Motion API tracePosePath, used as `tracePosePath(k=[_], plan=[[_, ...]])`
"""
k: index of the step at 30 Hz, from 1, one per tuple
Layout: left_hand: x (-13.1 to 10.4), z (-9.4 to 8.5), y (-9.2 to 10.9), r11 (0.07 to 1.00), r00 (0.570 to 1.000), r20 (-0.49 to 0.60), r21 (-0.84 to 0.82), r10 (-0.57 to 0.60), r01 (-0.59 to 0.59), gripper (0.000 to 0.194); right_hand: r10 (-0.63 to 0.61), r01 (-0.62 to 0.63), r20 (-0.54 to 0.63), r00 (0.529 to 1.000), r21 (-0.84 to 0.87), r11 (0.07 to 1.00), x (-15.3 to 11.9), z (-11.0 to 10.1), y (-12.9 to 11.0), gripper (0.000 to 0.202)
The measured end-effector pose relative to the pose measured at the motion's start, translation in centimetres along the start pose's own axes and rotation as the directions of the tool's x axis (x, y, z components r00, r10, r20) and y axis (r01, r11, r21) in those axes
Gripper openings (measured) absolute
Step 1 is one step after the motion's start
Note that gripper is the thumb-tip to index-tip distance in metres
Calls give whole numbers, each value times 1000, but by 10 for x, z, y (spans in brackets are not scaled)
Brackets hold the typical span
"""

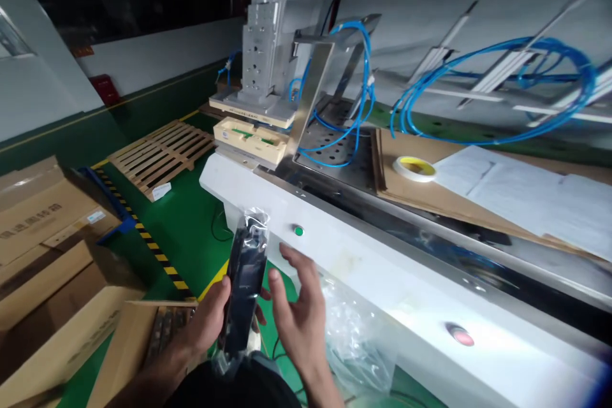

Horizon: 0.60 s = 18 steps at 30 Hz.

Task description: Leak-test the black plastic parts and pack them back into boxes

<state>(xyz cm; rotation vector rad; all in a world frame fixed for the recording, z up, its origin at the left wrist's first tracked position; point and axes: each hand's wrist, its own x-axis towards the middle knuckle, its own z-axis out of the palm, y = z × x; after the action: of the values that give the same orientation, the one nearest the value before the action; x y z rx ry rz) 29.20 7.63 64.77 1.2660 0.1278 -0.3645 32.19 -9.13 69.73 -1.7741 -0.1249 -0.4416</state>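
In the head view, the left hand [208, 319] is gripping a long, flat black part sealed in a glossy, crinkled clear plastic sleeve [245, 284], holding it upright just in front of the white machine housing [382, 280], while the right hand [299, 309] is hovering open-fingered beside it, touching its edge. The unwrapping step seems to be starting; freeing the slippery film likely calls for a firm pinch at the sleeve's loose top.

tape roll [414, 168] sitting on cardboard [406, 188] beside papers [530, 194]; blue hoses [482, 89] looping behind; pallet [160, 153] lying on the floor [186, 223]
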Motion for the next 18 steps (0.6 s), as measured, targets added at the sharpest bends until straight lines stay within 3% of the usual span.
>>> tracePosePath(k=[3, 5, 11, 13, 15, 18], plan=[[0, 12, 3, 997, 977, 202, 7, -73, 73, 97, -50, 51, -6, 999, 31, 998, 28, -30, -11, 34], [2, 21, 7, 996, 955, 282, 31, -94, 89, 97, -81, 81, 5, 997, 49, 996, 42, -47, -17, 34], [12, 43, 18, 983, 925, 336, 103, -179, 153, 85, -46, 42, 86, 995, 45, 998, 68, -93, -12, 21], [14, 48, 21, 972, 931, 296, 160, -213, 172, 85, -12, 10, 77, 997, 29, 1000, 69, -104, -8, 23], [15, 54, 26, 954, 958, 187, 247, -219, 170, 82, 16, -17, 19, 1000, 6, 1000, 65, -111, -6, 23], [20, 62, 36, 922, 995, 49, 382, -86, 61, 66, 6, -13, -128, 992, -56, 998, 56, -115, -8, 22]])
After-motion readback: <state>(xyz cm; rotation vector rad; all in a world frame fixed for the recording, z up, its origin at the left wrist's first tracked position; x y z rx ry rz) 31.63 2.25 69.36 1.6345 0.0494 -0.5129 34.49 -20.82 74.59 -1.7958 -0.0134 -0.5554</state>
